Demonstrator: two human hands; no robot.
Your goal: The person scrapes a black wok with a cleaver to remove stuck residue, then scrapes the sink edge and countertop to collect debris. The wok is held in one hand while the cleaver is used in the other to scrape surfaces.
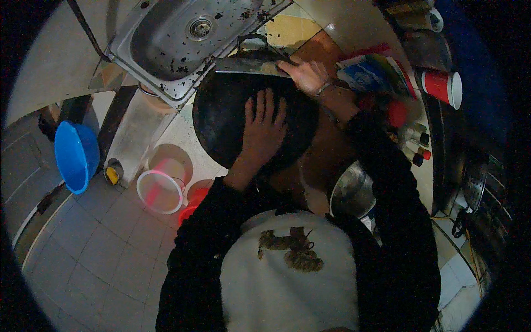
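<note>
A round blackened wok with a loop handle at its far side stands before me, just below the sink. Fingers spread, my left hand lies flat against its dark surface. My right hand grips a wide-bladed cleaver. The blade reaches leftward over the far part of the wok, its bright edge towards me. Whether the blade touches the metal I cannot tell. It is too dark to say if the wok's inside or its underside faces up.
A steel sink holds scattered dark flakes. On the left are a blue basin and a translucent bucket. To the right stand a metal pot, small bottles, a plastic packet and a red cup.
</note>
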